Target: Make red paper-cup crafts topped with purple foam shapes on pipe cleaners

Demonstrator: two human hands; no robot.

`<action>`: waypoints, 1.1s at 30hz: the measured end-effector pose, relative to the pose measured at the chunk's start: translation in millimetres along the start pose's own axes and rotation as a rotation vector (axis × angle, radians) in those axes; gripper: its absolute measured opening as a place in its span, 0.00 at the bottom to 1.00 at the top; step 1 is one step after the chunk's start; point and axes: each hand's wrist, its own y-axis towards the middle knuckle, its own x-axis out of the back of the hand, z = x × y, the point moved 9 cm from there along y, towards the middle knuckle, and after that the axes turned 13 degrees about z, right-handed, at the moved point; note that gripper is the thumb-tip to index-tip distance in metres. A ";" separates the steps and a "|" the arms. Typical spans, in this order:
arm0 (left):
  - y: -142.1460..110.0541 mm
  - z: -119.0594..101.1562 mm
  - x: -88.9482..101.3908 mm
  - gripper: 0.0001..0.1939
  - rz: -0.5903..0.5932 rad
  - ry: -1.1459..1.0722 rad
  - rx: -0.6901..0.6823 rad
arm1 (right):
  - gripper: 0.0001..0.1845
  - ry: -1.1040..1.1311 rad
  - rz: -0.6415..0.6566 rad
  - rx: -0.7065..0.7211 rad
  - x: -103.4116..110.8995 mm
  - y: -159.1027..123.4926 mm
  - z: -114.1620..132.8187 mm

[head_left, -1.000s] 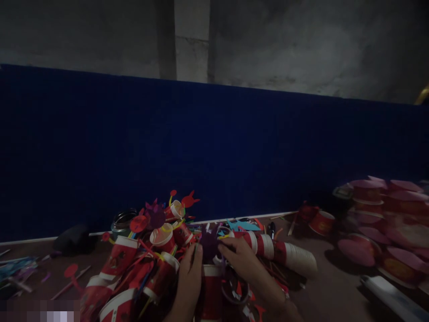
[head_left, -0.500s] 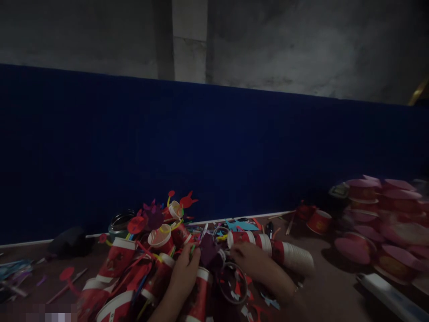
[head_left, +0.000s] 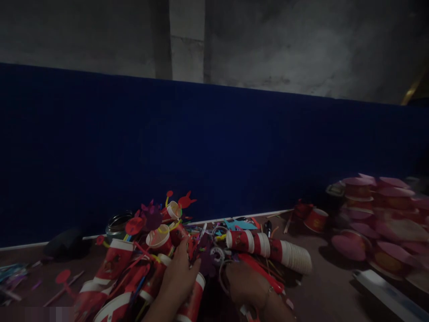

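Observation:
My left hand (head_left: 179, 277) is wrapped round a red paper cup (head_left: 191, 302) with a white rim, which leans to the left against a heap of decorated red cups (head_left: 115, 261). A dark purple paper cutout (head_left: 205, 258) stands at the cup's top, just past my fingertips. My right hand (head_left: 244, 282) rests low on the table to the right of the cup, among paper scraps and tape rings (head_left: 217, 256). Its fingers are tucked under and too dark to read.
A sleeve of nested red and white cups (head_left: 271, 248) lies on its side behind my right hand. Pink-lidded red bowls (head_left: 375, 210) are piled at the right, with a white tube (head_left: 385, 290) in front. A jar (head_left: 117, 223) stands at the back left before a dark blue panel (head_left: 214, 147).
My right hand has let go of the purple cutout and drawn back down to the table. My left hand has tilted the cup left towards the heap.

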 end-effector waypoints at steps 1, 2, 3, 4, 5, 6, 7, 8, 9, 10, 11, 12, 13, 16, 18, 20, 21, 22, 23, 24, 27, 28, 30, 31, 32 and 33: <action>-0.1 -2.3 2.5 0.31 -0.022 0.013 -0.023 | 0.08 0.004 -0.009 -0.008 5.8 -1.5 -1.4; -0.5 -5.0 5.2 0.30 -0.045 0.028 -0.045 | 0.07 -0.012 -0.015 -0.014 12.2 -2.9 -2.3; -1.0 -8.4 7.7 0.29 -0.065 0.045 -0.070 | 0.06 -0.026 -0.017 -0.015 18.5 -3.8 -2.7; -1.9 -12.4 10.2 0.28 -0.087 0.064 -0.095 | 0.04 -0.025 -0.017 -0.006 24.5 -4.3 -2.3; -2.8 -16.6 12.3 0.27 -0.103 0.083 -0.122 | 0.04 -0.003 -0.025 0.012 30.8 -4.7 -1.1; -3.8 -21.1 13.6 0.25 -0.114 0.102 -0.148 | 0.04 0.054 -0.038 0.034 36.9 -4.9 0.3; -5.0 -25.7 14.5 0.24 -0.124 0.117 -0.174 | 0.05 0.131 -0.055 0.054 42.6 -5.2 2.0; -6.4 -30.4 14.8 0.24 -0.128 0.129 -0.203 | 0.05 0.213 -0.074 0.070 47.5 -5.7 4.0; -8.1 -35.4 14.7 0.23 -0.132 0.135 -0.234 | 0.06 0.296 -0.086 0.083 50.9 -6.2 6.6; -10.3 -40.8 14.3 0.22 -0.133 0.135 -0.272 | 0.07 0.372 -0.085 0.098 52.4 -6.8 10.5; -13.0 -46.5 13.5 0.21 -0.130 0.130 -0.315 | 0.07 0.433 -0.075 0.117 52.7 -7.5 15.8; -16.1 -51.8 12.8 0.21 -0.128 0.119 -0.354 | 0.07 0.487 -0.058 0.144 52.1 -8.5 22.4; -19.2 -56.5 11.8 0.20 -0.123 0.106 -0.387 | 0.07 0.524 -0.049 0.178 52.1 -10.0 29.6; -27.1 -65.0 8.4 0.22 -0.097 0.059 -0.438 | 0.07 0.554 -0.071 0.266 54.8 -15.9 47.4; -30.1 -67.0 5.5 0.23 -0.072 0.024 -0.453 | 0.07 0.509 -0.100 0.290 57.1 -19.4 54.3; -31.1 -66.8 3.0 0.23 -0.051 -0.013 -0.459 | 0.08 0.464 -0.113 0.296 57.9 -21.8 58.1; -31.1 -66.4 2.5 0.23 -0.047 -0.035 -0.460 | 0.09 0.447 -0.115 0.295 58.1 -22.7 59.0; -30.9 -65.7 3.0 0.23 -0.048 -0.060 -0.457 | 0.09 0.434 -0.113 0.290 58.0 -23.4 59.5; -30.5 -64.8 4.4 0.23 -0.055 -0.088 -0.450 | 0.10 0.422 -0.110 0.284 58.0 -24.0 59.8; -30.1 -64.1 6.4 0.23 -0.066 -0.116 -0.441 | 0.10 0.412 -0.105 0.281 57.9 -24.7 60.0; -28.6 -62.8 13.5 0.24 -0.096 -0.176 -0.407 | 0.10 0.399 -0.079 0.284 56.9 -26.0 62.0; -28.0 -62.9 15.1 0.23 -0.098 -0.182 -0.397 | 0.09 0.395 -0.071 0.290 56.4 -26.3 63.2; -27.0 -63.8 16.6 0.22 -0.090 -0.178 -0.389 | 0.08 0.376 -0.060 0.306 55.3 -26.7 65.8; -26.9 -64.8 16.6 0.21 -0.084 -0.172 -0.395 | 0.07 0.363 -0.059 0.315 54.7 -26.8 67.1; -27.2 -66.3 16.4 0.20 -0.080 -0.163 -0.409 | 0.06 0.347 -0.061 0.321 54.1 -27.0 68.3; -27.9 -68.1 16.5 0.19 -0.080 -0.156 -0.429 | 0.06 0.329 -0.068 0.322 53.8 -27.2 69.1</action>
